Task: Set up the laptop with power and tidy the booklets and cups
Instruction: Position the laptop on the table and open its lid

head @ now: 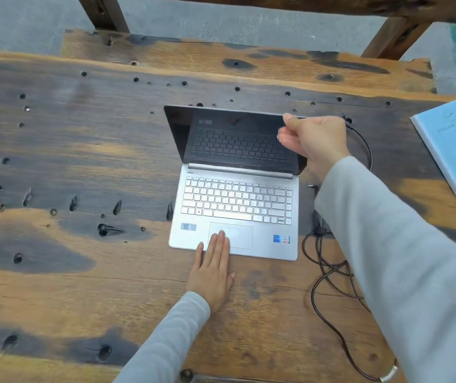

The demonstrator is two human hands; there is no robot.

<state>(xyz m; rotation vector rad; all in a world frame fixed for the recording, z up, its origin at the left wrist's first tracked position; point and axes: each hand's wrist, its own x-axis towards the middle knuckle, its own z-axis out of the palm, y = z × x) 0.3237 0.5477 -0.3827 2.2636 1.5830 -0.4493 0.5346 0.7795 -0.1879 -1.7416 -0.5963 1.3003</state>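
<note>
The laptop (235,205) sits on the table (83,286). The right hand (312,139) pinches its lid (232,136) at 1 corner, and the left hand (213,269) lies flat on the front edge. Pushing from that corner could twist the hinge.

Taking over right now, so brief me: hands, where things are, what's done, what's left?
Left hand lies flat, reaching onto the touchpad of the laptop.
Right hand pinches the top right corner of the lid.
Done: lid open, screen dark.
Unplugged cable lies loose on the table right of the laptop.
Blue booklet at the table's right edge; no cups in view.
Left: plug in, tidy booklet.
</note>
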